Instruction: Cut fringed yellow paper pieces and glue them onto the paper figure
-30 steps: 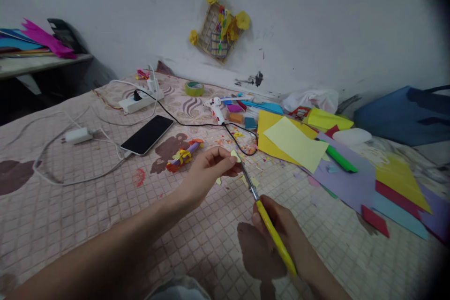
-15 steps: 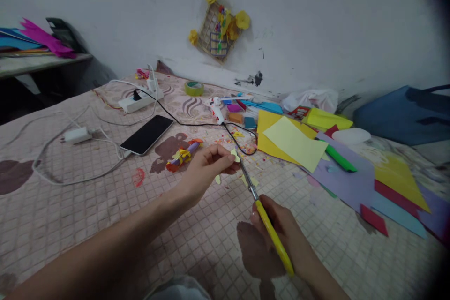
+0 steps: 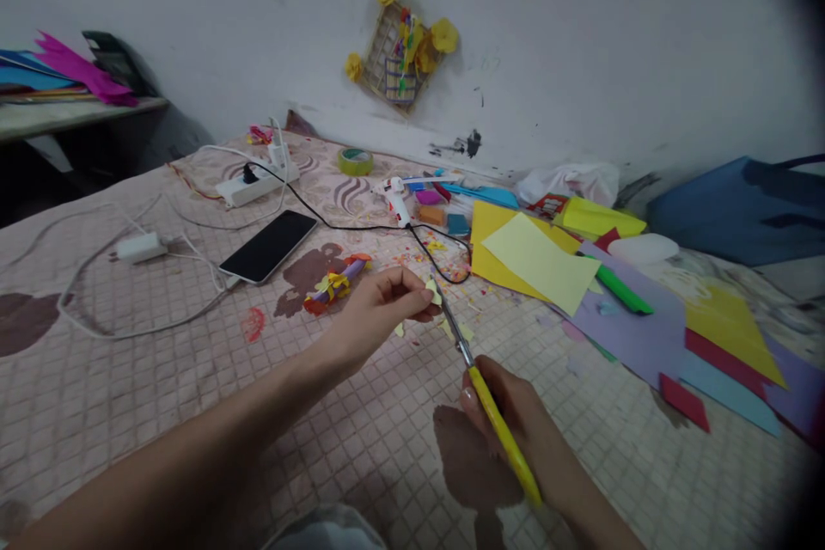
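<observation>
My left hand [image 3: 394,299] pinches a small pale-yellow paper piece [image 3: 434,290] between thumb and fingers. Yellow-handled scissors [image 3: 490,412] are gripped in my right hand [image 3: 516,412], their metal blades pointing up and left. The blade tips meet the right edge of the paper piece; whether they are cutting into it I cannot tell. Below the blades, pale-yellow scraps [image 3: 461,331] lie on the patterned tablecloth [image 3: 361,447]. Left of my left hand rests a purple paper roll with yellow and orange pieces [image 3: 336,285].
Behind my hands lies a white glue gun [image 3: 398,204] with a black cord. A phone [image 3: 269,247], power strip [image 3: 248,187] and charger [image 3: 140,247] with cables occupy the left. Coloured sheets [image 3: 541,258] spread over the right, near a green tape roll [image 3: 355,160].
The paper piece between my left fingers has shifted very slightly against the scissor blades. Both hands keep nearly the same place.
</observation>
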`<state>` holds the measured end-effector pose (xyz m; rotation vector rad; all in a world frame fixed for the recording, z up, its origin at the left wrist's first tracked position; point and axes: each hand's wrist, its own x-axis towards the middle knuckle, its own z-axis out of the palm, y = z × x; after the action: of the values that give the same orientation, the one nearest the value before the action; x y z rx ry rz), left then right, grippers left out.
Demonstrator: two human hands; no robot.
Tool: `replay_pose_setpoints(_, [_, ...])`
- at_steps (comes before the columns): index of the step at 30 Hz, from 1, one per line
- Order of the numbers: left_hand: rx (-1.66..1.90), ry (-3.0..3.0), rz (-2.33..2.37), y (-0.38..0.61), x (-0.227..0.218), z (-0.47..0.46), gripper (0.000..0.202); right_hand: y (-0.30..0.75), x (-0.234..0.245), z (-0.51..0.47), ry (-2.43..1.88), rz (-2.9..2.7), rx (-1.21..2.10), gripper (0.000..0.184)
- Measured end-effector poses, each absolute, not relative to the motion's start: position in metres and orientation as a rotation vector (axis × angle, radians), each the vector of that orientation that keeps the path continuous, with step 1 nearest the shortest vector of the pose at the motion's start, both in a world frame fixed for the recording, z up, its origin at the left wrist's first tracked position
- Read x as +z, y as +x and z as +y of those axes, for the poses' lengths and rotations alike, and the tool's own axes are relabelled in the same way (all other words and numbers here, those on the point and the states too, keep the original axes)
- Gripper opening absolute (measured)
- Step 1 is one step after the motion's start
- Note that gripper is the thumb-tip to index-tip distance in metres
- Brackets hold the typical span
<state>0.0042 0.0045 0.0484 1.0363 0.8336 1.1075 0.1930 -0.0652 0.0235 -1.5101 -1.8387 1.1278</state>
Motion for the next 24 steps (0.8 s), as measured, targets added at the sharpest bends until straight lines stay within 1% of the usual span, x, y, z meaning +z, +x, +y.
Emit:
replay_pose_setpoints(7, [1.072, 1.028, 0.815, 0.0015, 0.0494, 0.0056, 0.014, 0.1950, 0.0247, -0.0647, -1.496, -1.785, 1.247, 0.024])
replay_pose_setpoints(20, [1.066, 1.026, 0.826, 0.0005, 0.0499, 0.0080, 0.014, 0.1964, 0.0214, -0.0653, -1.537, -1.754, 1.228, 0.025])
replay_pose_setpoints(24, [1.091, 1.018, 0.828, 0.0004, 0.0503, 0.0087, 0.015, 0.1974, 0.0209, -0.0645, -1.522, -1.743, 1.207, 0.028])
